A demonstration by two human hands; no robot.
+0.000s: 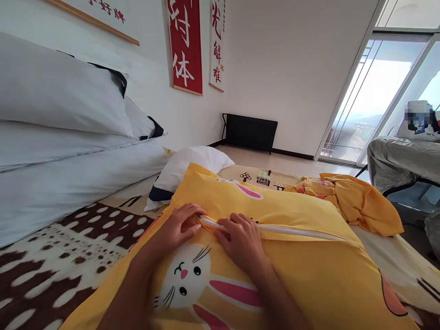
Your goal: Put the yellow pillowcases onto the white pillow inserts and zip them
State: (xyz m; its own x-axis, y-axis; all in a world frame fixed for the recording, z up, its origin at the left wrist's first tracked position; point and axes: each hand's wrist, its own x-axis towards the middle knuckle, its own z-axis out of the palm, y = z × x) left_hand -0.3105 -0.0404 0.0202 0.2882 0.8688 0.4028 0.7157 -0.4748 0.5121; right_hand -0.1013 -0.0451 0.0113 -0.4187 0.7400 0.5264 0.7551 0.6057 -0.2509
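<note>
A yellow cushion cover [309, 270] with rabbit prints lies plumped out in front of me. A white zipper [295, 231] runs across it from left to right. At the zipper's left end, my left hand [182, 224] is closed, thumb and fingers pinched together near the small dark slider. My right hand [240, 236] is closed over the zipper just to the right, its fingers curled on the fabric edge. The fingertips hide part of the zipper between the hands.
White pillows [62, 101] are stacked on the left, and another white pillow [195, 172] lies behind the cover. Crumpled yellow cloth [360, 201] rests at the right on the patterned blanket [99, 238]. A grey-covered piece of furniture [395, 160] stands far right.
</note>
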